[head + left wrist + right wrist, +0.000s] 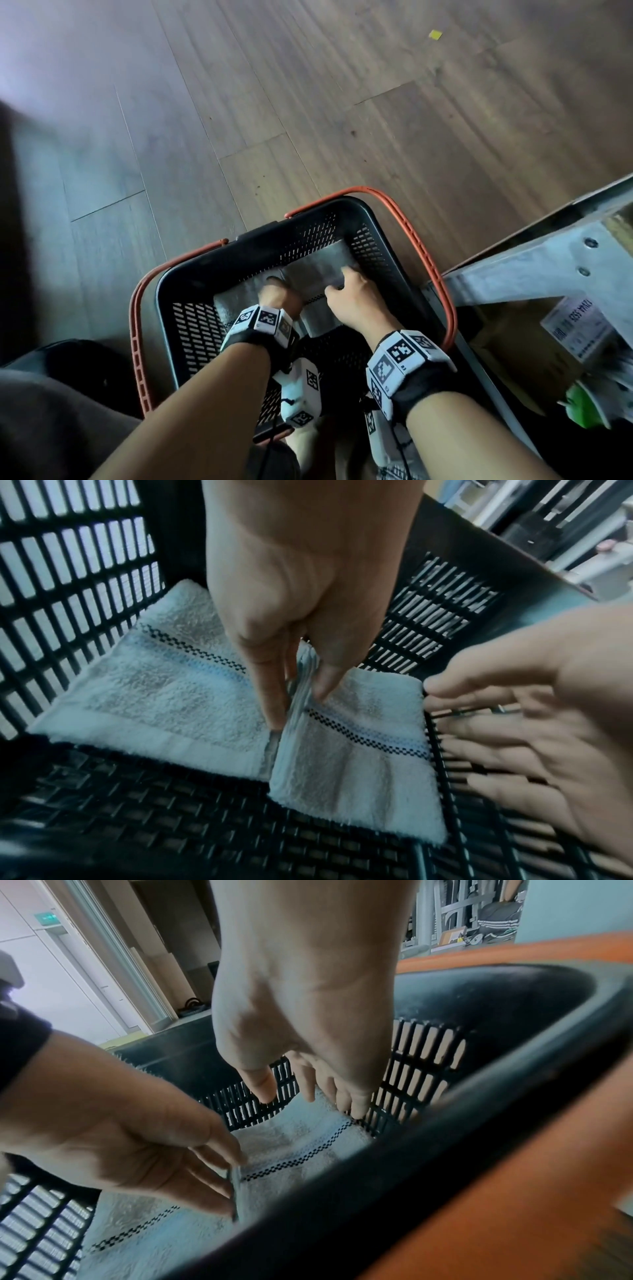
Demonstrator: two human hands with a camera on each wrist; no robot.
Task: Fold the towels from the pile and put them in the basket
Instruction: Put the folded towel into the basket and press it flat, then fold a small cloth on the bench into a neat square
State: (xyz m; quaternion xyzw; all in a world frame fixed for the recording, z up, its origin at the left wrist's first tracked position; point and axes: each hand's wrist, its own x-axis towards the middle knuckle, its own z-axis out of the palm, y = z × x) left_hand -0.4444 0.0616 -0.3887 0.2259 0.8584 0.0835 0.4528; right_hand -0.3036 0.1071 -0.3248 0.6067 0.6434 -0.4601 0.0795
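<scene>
Covering most of the head view, a wooden plank floor (342, 102) is seen, and on it a black slotted basket (373, 219) with orange handles (416, 240) is set. To the right of the basket, a metal frame (548, 263) and a cardboard box (534, 363) with a printed label are found, along with a green object (582, 407) at the right edge of the view. A small yellow scrap (435, 33) is seen on the floor well beyond the basket.

Two folded white towels with a dark checked stripe are laid side by side on the basket's floor. The left towel (154, 691) is placed against the far-left corner, flat. The right towel (363, 750) is placed just beside it, towards the far-right corner, its inner edge touching or slightly overlapping the left one.

The left hand (308, 588) is lowered between the two towels; the raised inner edge of the right towel is pinched between its thumb and fingers (274, 696). The right hand (308, 1001) is held over the right towel's outer edge beside the basket's right wall, its fingers (358, 1104) straight and apart, with nothing gripped; whether the fingertips touch the cloth cannot be told. Marker-covered bands (407, 359) are worn on both wrists.
</scene>
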